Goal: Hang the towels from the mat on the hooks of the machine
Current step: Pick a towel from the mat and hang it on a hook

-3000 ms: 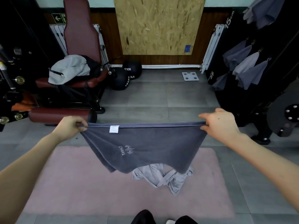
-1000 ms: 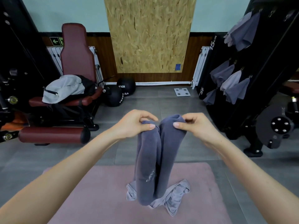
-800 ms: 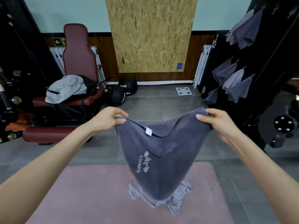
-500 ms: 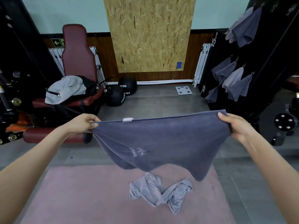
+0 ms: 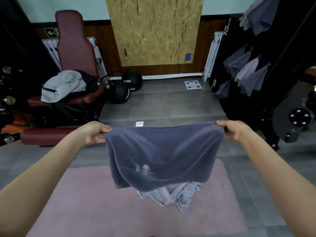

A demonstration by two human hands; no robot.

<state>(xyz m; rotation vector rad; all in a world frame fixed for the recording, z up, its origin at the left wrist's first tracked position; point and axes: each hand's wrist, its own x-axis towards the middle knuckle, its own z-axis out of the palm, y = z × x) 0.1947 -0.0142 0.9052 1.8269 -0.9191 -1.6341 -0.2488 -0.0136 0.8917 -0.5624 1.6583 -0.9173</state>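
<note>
A dark grey towel (image 5: 162, 151) hangs spread out in front of me above the pink mat (image 5: 85, 202). My left hand (image 5: 94, 132) pinches its top left corner and my right hand (image 5: 234, 130) pinches its top right corner. A white tag sticks up from the top edge. A lighter grey towel (image 5: 172, 195) lies crumpled on the mat, partly hidden behind the held one. The black machine (image 5: 282, 48) stands at the right, with several grey towels (image 5: 246, 74) hanging from its hooks.
A dark red exercise bench (image 5: 73, 53) with a grey bag (image 5: 63, 86) on its seat stands at the left. Two black medicine balls (image 5: 126, 88) and a white scale (image 5: 193, 85) lie on the grey floor by the far wall. A weight plate (image 5: 297, 117) is at the right.
The towel was bunched between both hands, then shaken open and pulled flat. Since half a second ago the hands came slightly closer and the towel's lower edge swung down toward me.
</note>
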